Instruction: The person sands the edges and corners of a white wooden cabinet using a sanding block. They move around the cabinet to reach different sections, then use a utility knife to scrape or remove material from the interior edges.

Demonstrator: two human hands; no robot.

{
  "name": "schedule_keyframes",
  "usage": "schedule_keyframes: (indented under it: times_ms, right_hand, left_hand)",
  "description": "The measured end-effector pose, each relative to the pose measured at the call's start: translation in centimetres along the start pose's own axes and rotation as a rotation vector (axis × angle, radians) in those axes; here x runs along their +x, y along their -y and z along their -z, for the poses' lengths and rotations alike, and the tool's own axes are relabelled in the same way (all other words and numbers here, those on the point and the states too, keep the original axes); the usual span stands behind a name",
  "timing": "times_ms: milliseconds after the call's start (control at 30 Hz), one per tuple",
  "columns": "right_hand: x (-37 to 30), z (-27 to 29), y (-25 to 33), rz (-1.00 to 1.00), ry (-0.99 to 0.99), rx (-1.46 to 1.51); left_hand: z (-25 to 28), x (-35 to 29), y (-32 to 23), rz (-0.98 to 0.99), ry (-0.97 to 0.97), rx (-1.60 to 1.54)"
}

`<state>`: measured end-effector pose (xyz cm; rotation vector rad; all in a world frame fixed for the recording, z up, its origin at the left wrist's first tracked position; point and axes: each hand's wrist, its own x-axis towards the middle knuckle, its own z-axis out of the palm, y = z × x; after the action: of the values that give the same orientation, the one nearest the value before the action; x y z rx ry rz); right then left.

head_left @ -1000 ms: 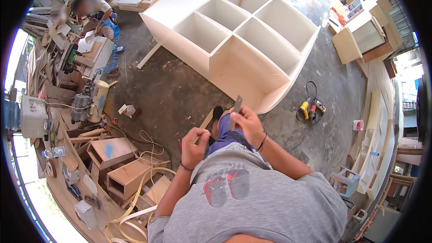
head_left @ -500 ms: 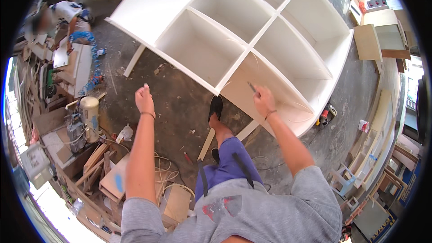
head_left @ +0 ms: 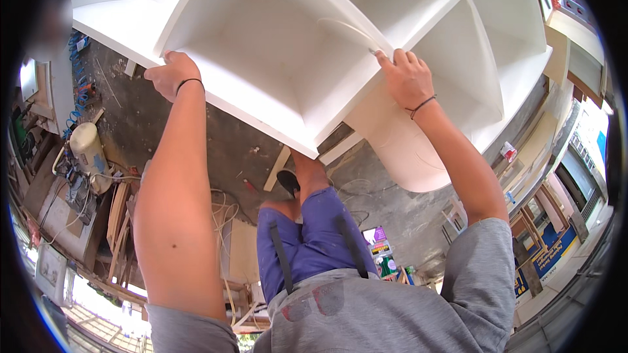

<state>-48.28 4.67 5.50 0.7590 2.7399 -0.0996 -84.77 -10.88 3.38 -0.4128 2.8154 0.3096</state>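
A large white shelf unit (head_left: 261, 114) with several square compartments fills the upper part of the view. My left hand (head_left: 175, 73) is closed on its front edge, at the end of a divider. Farther right, my right hand (head_left: 407, 77) is at the junction of two dividers, its fingers curled round a small grey blade (head_left: 375, 52). Only the tip of that blade shows; the rest is hidden in my fist. A thin pale strip (head_left: 350, 26) curls from near the blade tip into the compartment.
Wooden battens (head_left: 277, 168) lie under the unit near my feet. At the left stand a cream tank (head_left: 89, 144) and scrap boards; a blue coiled hose (head_left: 77, 95) hangs behind. Loose cable (head_left: 226, 222) lies beside my leg. A white stool (head_left: 454, 217) stands at the right.
I have moved in closer to the shelf unit. My left hand has gone from free air to its front edge. My right hand has brought the blade up to the divider junction.
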Motion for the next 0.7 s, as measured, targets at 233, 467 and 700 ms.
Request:
schedule_keyframes:
  times_ms: [233,467,700]
  right_hand:
    - [-7.0,0.3,12.6,0.159,0.225,0.291]
    - [-3.3,3.5,9.6,-0.564,0.161,1.059]
    - [-4.1,4.7,3.5,-0.968,0.043,1.726]
  left_hand:
    - [0.4,-0.8,-1.4,0.079,0.061,0.006]
    - [-0.8,0.7,-0.1,0.057,-0.018,0.108]
    - [-0.4,0.2,-0.4,0.05,-0.019,0.107]
